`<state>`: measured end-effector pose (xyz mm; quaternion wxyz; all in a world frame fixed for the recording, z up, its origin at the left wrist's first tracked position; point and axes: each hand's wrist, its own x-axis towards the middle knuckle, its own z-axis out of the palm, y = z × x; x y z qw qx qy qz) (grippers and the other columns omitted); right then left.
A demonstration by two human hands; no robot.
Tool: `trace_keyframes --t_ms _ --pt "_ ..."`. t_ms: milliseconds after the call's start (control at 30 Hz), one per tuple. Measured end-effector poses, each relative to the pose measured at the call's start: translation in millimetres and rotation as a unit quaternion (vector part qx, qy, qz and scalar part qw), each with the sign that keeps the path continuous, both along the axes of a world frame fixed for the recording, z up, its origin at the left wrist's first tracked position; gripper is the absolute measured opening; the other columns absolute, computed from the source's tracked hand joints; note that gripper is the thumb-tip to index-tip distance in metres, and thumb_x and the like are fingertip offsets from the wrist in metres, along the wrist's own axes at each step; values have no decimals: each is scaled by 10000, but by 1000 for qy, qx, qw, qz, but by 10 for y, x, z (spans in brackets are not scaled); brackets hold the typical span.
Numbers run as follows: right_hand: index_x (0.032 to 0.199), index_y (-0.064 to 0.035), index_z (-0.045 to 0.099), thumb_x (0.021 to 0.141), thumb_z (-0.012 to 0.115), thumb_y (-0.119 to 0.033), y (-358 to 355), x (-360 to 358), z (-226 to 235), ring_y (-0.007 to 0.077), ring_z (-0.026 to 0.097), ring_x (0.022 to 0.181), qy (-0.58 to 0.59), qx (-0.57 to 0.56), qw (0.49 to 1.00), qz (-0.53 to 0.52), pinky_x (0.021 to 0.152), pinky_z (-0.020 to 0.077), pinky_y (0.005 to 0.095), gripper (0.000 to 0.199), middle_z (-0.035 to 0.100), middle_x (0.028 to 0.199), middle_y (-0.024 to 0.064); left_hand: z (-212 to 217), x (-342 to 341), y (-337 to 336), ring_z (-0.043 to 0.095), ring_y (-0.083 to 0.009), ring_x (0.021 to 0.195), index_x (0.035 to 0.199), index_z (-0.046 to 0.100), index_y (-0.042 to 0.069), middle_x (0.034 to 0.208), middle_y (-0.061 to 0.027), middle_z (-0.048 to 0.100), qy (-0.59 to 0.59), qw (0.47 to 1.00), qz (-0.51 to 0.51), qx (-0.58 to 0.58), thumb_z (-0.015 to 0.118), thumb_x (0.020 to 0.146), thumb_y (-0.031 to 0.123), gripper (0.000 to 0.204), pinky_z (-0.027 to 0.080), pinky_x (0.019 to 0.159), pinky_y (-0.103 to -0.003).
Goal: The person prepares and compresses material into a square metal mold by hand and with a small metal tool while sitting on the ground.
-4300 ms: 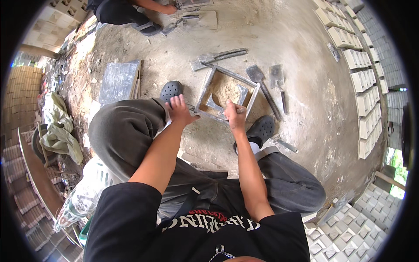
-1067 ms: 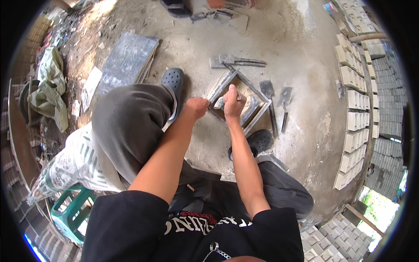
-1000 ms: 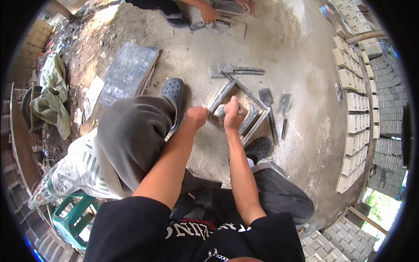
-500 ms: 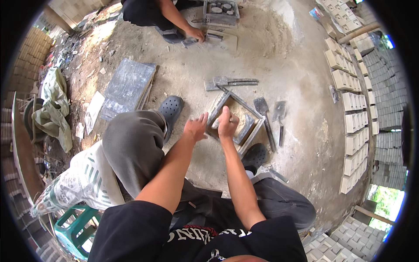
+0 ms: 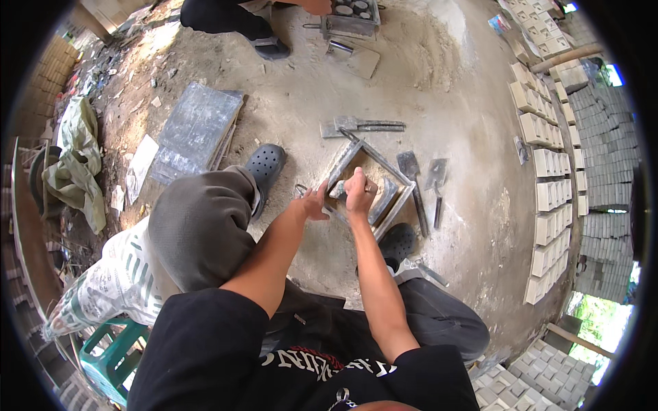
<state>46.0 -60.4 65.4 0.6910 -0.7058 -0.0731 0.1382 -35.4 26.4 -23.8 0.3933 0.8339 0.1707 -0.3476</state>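
Note:
A square box mould [image 5: 385, 162] with a dark rim sits on the floor in front of me, turned cornerwise. Pale powder [image 5: 362, 164] lies inside it beside a dark slanted block [image 5: 388, 198]. My right hand [image 5: 359, 195] is closed in a fist over the mould. A short greyish piece pokes out on the fist's left, but its kind is mostly hidden by my fingers. My left hand [image 5: 314, 203] has its fingers spread at the mould's left edge, apparently resting on it and holding nothing.
Flat trowels [image 5: 363, 127], a long dark spatula [image 5: 411, 185] and a small trowel [image 5: 436, 177] lie around the mould. Dark boards [image 5: 195, 130] are stacked left. Rows of pale blocks [image 5: 552, 198] stand right. A co-worker's hand [image 5: 317, 6] is near another mould [image 5: 351, 26].
My right fist has shifted slightly within the mould, and powder inside looks lower. My left hand has moved slightly down. The co-worker's hand has left the floor board for the far mould.

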Motion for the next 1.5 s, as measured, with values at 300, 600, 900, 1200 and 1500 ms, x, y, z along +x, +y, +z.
trace_keyframes --t_ms 300,600,900,1200,1500 --pt "508 -37 405 926 478 -251 94 -71 31 92 356 463 -44 -56 997 2 451 278 298 475 398 474 -5 -173 10 -34 128 -371 1401 1459 -99 157 1488 -158 247 -2 1000 12 -17 766 691 391 1181 245 1073 -574" --pt "504 -71 349 930 471 -226 177 -42 122 73 308 464 -6 1 1000 15 448 241 271 470 374 496 -19 -521 -105 28 139 -403 1388 1455 -44 114 1470 -180 276 -29 999 23 -33 791 657 372 1184 263 1084 -530" --pt "523 -8 443 913 481 -310 231 36 197 108 383 467 37 -32 997 62 453 301 326 494 412 469 3 -556 -181 88 160 -395 1385 1449 -36 82 1419 -213 350 -77 996 35 -24 782 665 319 1158 257 1100 -486" --pt "525 -6 468 920 474 -257 233 113 272 96 403 459 10 -71 994 86 449 302 311 468 442 467 8 -324 -117 82 274 -357 1354 1423 -67 -16 1364 -250 407 -88 996 -1 -15 761 679 312 1160 121 1154 -371" --pt "504 -43 391 923 489 -265 169 24 292 88 331 466 -21 -50 997 48 458 273 304 485 378 478 -13 -270 -66 53 255 -305 1371 1418 -98 -42 1407 -239 355 -71 997 -31 7 764 661 363 1216 112 1157 -342"
